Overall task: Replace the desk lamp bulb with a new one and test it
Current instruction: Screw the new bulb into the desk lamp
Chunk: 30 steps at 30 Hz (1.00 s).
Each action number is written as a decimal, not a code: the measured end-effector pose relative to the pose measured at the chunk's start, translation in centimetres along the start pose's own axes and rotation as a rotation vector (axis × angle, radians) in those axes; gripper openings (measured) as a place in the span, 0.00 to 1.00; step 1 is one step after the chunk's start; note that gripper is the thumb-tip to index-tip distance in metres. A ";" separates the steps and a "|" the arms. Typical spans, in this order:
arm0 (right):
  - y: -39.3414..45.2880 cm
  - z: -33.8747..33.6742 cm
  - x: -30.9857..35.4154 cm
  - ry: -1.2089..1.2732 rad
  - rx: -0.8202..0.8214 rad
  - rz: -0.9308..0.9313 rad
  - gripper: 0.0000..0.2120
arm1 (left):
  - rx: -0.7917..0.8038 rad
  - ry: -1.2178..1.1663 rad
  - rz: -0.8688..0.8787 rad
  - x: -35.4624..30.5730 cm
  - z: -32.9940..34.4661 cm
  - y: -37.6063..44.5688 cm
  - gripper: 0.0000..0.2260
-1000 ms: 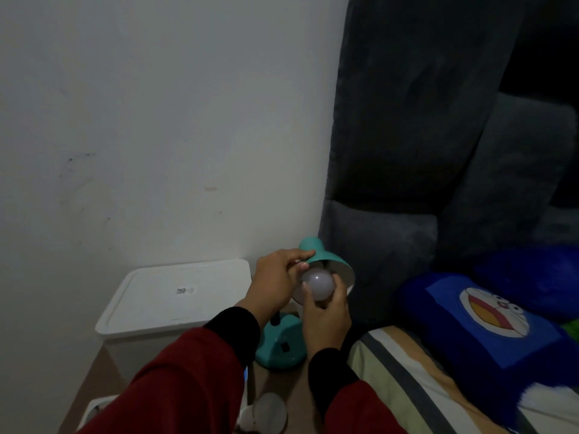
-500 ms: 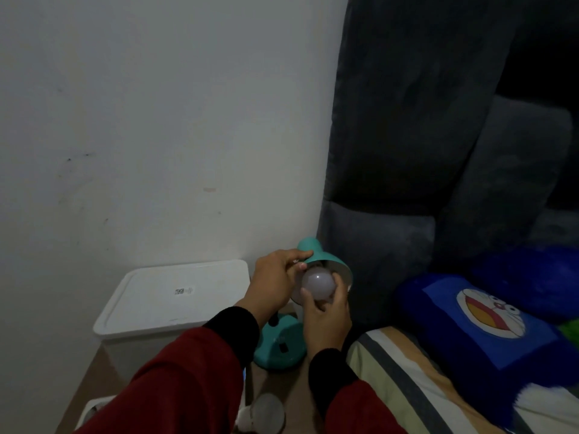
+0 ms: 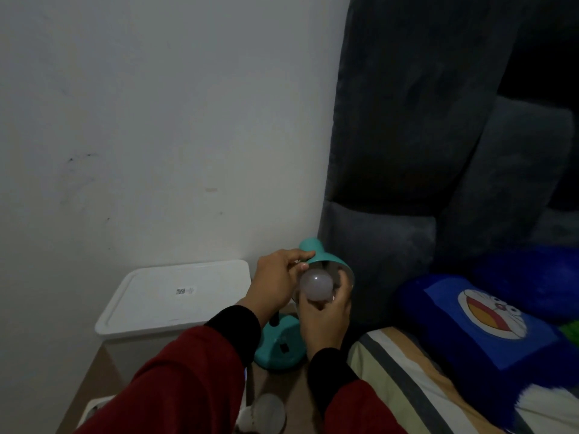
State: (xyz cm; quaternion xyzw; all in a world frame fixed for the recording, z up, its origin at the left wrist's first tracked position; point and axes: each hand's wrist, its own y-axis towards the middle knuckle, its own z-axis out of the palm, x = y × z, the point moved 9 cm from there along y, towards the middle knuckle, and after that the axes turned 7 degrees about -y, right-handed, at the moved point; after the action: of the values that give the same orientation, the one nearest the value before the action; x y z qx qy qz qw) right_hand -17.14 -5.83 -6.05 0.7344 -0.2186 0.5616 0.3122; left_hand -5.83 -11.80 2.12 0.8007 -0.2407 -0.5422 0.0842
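Gripping the rim of the teal lamp shade point(image 3: 316, 256) between thumb and fingers point(image 3: 302, 254), the left hand point(image 3: 275, 281) steadies it from the wall side, while the right hand point(image 3: 326, 317) comes up from below with its fingers curled around a white bulb point(image 3: 315, 286) that sits at the shade's mouth. The bulb's round end faces the camera and looks unlit; its base is hidden inside the shade, so how far it is seated cannot be told. The shade tilts toward the bed, and the lamp's round base point(image 3: 280, 347) stands below it on the brown table point(image 3: 106, 364), near the table's bed-side edge, with a dark switch on its top face. A second bulb point(image 3: 264, 418) lies on the table at its near edge, between the two sleeves, well apart from the lamp. Both arms wear red sleeves over black cuffs. A white lidded box point(image 3: 175, 296) stands on the table against the wall point(image 3: 156, 120), just beside the lamp base on its left. To the right, a striped bed sheet point(image 3: 407, 380) runs beside the table, with a blue cartoon pillow point(image 3: 488, 317) on it and a dark grey padded headboard point(image 3: 423, 120) behind.
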 end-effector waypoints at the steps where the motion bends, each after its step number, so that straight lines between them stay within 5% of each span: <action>1: 0.0 0.1 -0.2 -0.006 0.015 -0.008 0.33 | 0.001 -0.005 -0.006 0.0 0.0 -0.1 0.13; 8: 0.0 0.0 0.0 -0.015 0.010 -0.023 0.36 | 0.001 -0.011 -0.020 0.1 0.2 0.0 0.13; 11: 0.1 0.4 -0.2 -0.019 0.047 -0.023 0.30 | -0.001 -0.024 -0.022 0.1 0.1 -0.1 0.13; 16: 0.0 0.3 -0.3 0.011 0.045 -0.002 0.37 | 0.001 -0.023 -0.016 0.0 0.1 -0.1 0.13; 30: 0.4 0.0 -0.8 0.018 0.051 0.060 0.27 | -0.008 0.027 0.007 -0.1 0.0 -0.1 0.13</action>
State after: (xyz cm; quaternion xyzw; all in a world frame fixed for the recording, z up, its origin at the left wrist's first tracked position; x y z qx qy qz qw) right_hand -17.63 -6.09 -6.72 0.7302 -0.2233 0.5828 0.2782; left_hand -5.80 -11.64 2.12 0.8068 -0.2403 -0.5318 0.0925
